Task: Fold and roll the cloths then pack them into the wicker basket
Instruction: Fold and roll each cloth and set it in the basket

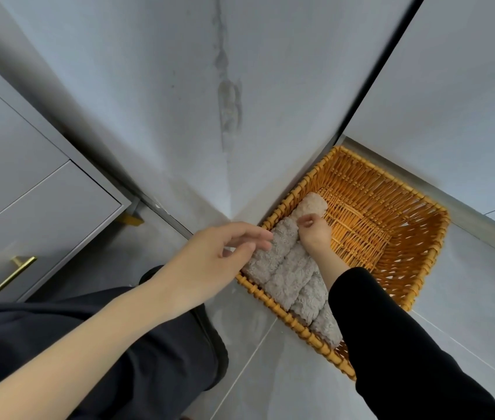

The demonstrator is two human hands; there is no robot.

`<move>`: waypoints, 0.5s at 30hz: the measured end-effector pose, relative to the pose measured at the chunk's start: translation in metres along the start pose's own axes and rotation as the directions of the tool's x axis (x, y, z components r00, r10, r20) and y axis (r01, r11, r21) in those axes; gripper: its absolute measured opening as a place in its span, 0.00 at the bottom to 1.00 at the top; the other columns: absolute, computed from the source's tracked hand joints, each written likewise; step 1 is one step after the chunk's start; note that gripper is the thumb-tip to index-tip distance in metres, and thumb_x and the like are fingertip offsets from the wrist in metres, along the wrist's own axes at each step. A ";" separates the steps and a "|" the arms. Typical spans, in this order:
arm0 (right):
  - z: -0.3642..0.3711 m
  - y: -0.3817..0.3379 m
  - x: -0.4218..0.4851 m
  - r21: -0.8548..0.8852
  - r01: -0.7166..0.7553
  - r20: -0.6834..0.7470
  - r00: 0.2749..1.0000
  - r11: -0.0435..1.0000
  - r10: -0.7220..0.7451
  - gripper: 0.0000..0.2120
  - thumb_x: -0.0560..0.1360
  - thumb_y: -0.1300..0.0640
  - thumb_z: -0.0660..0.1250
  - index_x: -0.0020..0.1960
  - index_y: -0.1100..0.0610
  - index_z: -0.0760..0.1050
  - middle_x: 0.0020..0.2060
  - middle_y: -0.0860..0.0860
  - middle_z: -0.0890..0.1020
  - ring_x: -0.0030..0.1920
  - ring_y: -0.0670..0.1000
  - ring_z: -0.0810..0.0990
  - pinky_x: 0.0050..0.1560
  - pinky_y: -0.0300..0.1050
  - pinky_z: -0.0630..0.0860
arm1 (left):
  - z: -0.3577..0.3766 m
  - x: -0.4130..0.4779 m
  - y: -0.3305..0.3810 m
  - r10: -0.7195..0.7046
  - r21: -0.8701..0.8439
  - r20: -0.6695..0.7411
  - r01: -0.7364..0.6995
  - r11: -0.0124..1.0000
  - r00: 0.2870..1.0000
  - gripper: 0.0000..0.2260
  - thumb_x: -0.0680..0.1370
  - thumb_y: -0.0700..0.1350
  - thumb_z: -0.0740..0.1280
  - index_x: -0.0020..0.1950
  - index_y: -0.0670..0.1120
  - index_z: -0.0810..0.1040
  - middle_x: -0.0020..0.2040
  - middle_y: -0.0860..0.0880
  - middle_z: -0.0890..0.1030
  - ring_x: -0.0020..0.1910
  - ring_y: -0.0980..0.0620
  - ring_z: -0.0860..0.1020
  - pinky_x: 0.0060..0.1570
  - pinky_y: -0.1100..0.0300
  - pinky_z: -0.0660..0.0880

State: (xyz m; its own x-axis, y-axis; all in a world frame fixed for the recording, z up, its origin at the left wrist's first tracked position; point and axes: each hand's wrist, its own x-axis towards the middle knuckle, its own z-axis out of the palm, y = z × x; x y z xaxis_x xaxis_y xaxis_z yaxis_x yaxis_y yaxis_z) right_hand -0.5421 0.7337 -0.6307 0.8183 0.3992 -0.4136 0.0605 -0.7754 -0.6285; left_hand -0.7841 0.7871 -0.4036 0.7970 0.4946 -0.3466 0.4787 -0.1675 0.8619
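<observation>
Right hand (315, 234) is seen inside the wicker basket (407, 204), right of centre frame, fingers curled at the near end of the beige roll (312, 204); whether the roll is actually pinched cannot be told. Its arm is covered by a black sleeve (391, 344). Left hand (225, 250) is held loose and wide, fingertips touching the uppermost of the grey rolls (293, 278) at the basket's left rim. Grey rolls are packed side by side in a row along the left wall of the basket, with the beige roll placed at the far end of the row, touching it. Rest of the basket base is left uncovered. Basket is set on a grey tiled floor (467, 298), pushed into a corner formed by pale grey walls (179, 101); a dark stain is visible on the wall at centre top. A grey drawer cabinet (28, 192) with a brass handle (9, 277) is seen at the left edge. Dark trousers (119, 344) are seen at lower left.
</observation>
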 end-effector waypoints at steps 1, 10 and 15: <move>0.001 0.000 -0.001 0.010 -0.002 0.052 0.999 1.000 0.001 0.14 0.77 0.64 0.56 0.56 0.57 0.79 0.55 0.57 0.81 0.42 0.52 0.78 0.35 0.40 0.73 | 0.000 0.000 0.000 0.002 0.001 0.002 -0.002 1.000 1.000 0.13 0.81 0.43 0.60 0.57 0.60 0.77 0.51 0.66 0.81 0.56 0.69 0.75 0.61 0.63 0.70; -0.037 -0.017 -0.018 -0.018 -0.015 0.240 0.971 1.000 0.019 0.19 0.77 0.65 0.56 0.65 0.58 0.75 0.62 0.55 0.77 0.61 0.54 0.75 0.52 0.41 0.72 | 0.001 -0.006 -0.001 0.011 0.008 -0.027 -0.011 1.000 1.000 0.13 0.81 0.42 0.60 0.57 0.59 0.77 0.51 0.66 0.81 0.55 0.69 0.75 0.61 0.65 0.68; -0.074 -0.044 -0.055 0.037 0.127 0.192 0.972 0.991 -0.132 0.15 0.78 0.62 0.59 0.63 0.56 0.75 0.60 0.54 0.78 0.56 0.54 0.77 0.50 0.47 0.75 | -0.007 -0.016 0.007 0.046 0.004 -0.047 -0.046 0.999 0.998 0.12 0.81 0.42 0.61 0.58 0.57 0.77 0.51 0.64 0.81 0.55 0.69 0.75 0.61 0.66 0.68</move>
State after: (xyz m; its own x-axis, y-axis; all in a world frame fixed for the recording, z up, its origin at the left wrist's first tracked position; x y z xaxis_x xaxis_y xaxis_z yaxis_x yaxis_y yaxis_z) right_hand -0.5469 0.7098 -0.5314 0.6781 0.5845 -0.4457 0.1430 -0.6997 -0.7000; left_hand -0.7961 0.7841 -0.3898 0.8000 0.5260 -0.2886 0.4432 -0.1937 0.8753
